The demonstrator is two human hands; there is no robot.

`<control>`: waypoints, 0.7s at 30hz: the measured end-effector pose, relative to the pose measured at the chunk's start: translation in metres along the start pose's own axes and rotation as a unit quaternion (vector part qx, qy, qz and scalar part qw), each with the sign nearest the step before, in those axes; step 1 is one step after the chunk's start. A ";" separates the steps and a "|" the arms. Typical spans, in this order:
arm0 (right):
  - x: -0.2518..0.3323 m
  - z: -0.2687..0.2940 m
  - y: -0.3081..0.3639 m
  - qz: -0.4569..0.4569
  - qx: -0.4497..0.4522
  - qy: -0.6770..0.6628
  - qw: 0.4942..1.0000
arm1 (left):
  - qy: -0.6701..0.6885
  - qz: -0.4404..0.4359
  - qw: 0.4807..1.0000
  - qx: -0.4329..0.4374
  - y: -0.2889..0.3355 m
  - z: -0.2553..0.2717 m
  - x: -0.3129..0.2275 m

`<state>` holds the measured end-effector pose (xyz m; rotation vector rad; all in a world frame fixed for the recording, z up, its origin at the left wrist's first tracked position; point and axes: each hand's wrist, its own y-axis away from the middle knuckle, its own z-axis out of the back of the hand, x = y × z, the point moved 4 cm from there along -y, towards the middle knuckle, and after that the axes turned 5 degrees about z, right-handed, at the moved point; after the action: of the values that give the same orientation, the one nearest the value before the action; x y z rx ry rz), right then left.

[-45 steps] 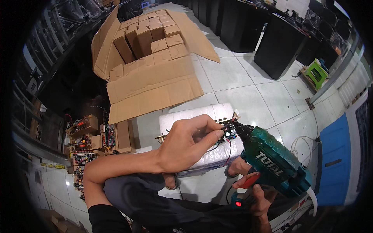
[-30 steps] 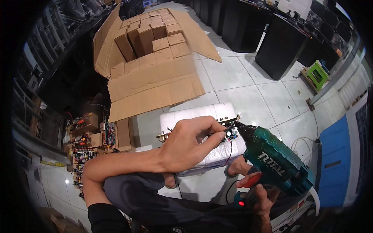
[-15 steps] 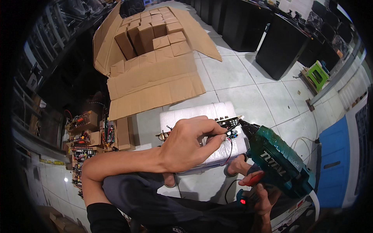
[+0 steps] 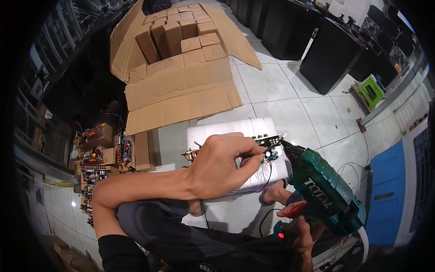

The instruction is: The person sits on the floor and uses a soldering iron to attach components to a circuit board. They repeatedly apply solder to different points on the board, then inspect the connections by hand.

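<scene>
My left hand point(image 4: 222, 165) reaches across my body and pinches a small circuit board point(image 4: 268, 146) with wires, steadying it on a white foam block point(image 4: 226, 129). My right hand point(image 4: 304, 229) grips a green power drill point(image 4: 326, 192) by its handle, a finger on the red trigger. The drill's dark chuck tip touches the right end of the board. A red wire hangs from the board beside my left fingers. Part of the board is hidden under my left hand.
Flattened brown cardboard point(image 4: 181, 93) and several small cardboard boxes point(image 4: 181, 34) lie on the tiled floor beyond the block. Electronic boards on racks point(image 4: 97, 152) stand at the left. Black cabinets point(image 4: 328, 56), a green stool point(image 4: 370, 91) and a blue-and-white unit point(image 4: 392, 181) sit to the right.
The drill has tilted slightly and shifted a little to the right while its tip stays on the board. My left hand keeps its hold on the board.
</scene>
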<state>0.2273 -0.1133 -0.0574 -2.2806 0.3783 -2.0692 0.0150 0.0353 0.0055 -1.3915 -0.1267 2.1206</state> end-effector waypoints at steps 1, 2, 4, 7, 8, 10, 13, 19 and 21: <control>-0.003 0.002 0.002 0.002 -0.008 -0.005 1.000 | 0.000 -0.002 1.000 0.000 0.000 0.000 0.000; -0.004 0.003 0.004 0.004 -0.015 -0.010 1.000 | 0.000 -0.004 1.000 0.000 -0.001 0.000 0.000; -0.002 0.001 0.002 0.009 -0.024 -0.007 1.000 | -0.007 0.002 1.000 0.000 -0.001 0.000 -0.001; -0.002 0.001 0.000 0.064 0.016 0.003 0.998 | -0.011 0.008 1.000 -0.001 -0.001 0.001 -0.001; -0.002 0.001 -0.001 0.089 0.037 0.007 0.995 | -0.012 0.009 1.000 -0.002 -0.001 0.001 -0.001; -0.006 0.004 0.003 0.064 0.034 0.018 0.997 | -0.010 0.014 1.000 0.001 -0.001 0.001 -0.001; -0.009 0.005 0.003 0.059 0.046 0.035 0.997 | -0.014 0.013 1.000 0.002 -0.001 0.000 0.000; -0.017 0.019 -0.003 0.061 0.065 0.022 0.996 | -0.021 0.013 1.000 0.006 0.000 0.000 0.000; -0.019 0.017 -0.002 0.061 0.018 0.017 0.998 | -0.025 0.011 1.000 0.009 0.000 0.000 -0.001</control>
<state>0.2424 -0.1100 -0.0775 -2.1461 0.4649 -2.0417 0.0149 0.0345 0.0062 -1.3369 -0.1115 2.1702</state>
